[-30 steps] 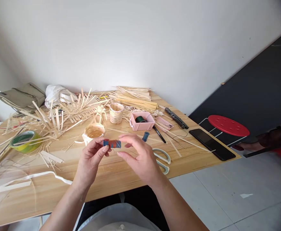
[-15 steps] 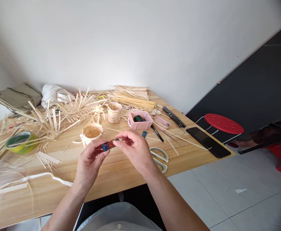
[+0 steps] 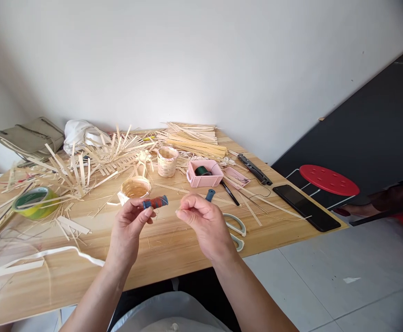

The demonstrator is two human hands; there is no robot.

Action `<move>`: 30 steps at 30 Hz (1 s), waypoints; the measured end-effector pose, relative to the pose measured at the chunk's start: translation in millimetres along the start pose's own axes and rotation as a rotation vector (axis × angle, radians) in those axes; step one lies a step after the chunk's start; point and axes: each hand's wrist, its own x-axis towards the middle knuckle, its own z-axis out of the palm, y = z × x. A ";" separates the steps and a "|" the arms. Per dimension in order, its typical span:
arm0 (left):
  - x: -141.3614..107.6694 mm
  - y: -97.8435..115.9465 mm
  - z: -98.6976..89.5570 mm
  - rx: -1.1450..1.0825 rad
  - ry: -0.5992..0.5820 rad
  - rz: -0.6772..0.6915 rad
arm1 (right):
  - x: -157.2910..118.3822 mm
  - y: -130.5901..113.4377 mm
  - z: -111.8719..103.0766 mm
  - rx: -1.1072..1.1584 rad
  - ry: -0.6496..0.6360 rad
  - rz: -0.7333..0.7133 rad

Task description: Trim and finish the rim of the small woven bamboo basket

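Note:
A small blue spool wound with reddish-brown thread (image 3: 157,202) is pinched by one end between the thumb and fingers of my left hand (image 3: 129,228). It lies roughly level above the table. To its right, my right hand (image 3: 204,221) is closed in a pinch, apart from the spool; whatever sits between its fingertips is too fine to make out. Behind the left hand stands a round woven basket (image 3: 135,186), with a second woven basket (image 3: 167,162) farther back. A second blue spool (image 3: 210,195) stands just behind my right hand, and pale-handled scissors (image 3: 237,226) lie partly hidden beside it.
A pink crate (image 3: 205,174) holds a dark green spool. Near it lie a black pen (image 3: 229,192), a black-handled tool (image 3: 254,169) and a phone (image 3: 306,207). Wooden strips (image 3: 190,140) cover the back and left, with a tape roll (image 3: 35,203) among them. A red stool (image 3: 329,180) stands beyond.
My right hand has come away from the spool to the right and is now apart from it. My left hand still holds the spool. The view has shifted slightly.

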 end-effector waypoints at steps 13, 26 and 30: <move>-4.7 3.5 -2.8 0.244 -0.106 0.165 | 12.6 -9.5 -9.1 -0.291 -0.078 -0.003; -3.6 -0.4 -5.1 0.152 -0.176 0.086 | 13.5 -11.0 0.1 -0.562 -0.090 -0.273; -3.9 3.2 -3.2 0.014 -0.136 -0.017 | 12.0 -14.7 -5.8 -0.539 0.032 -0.300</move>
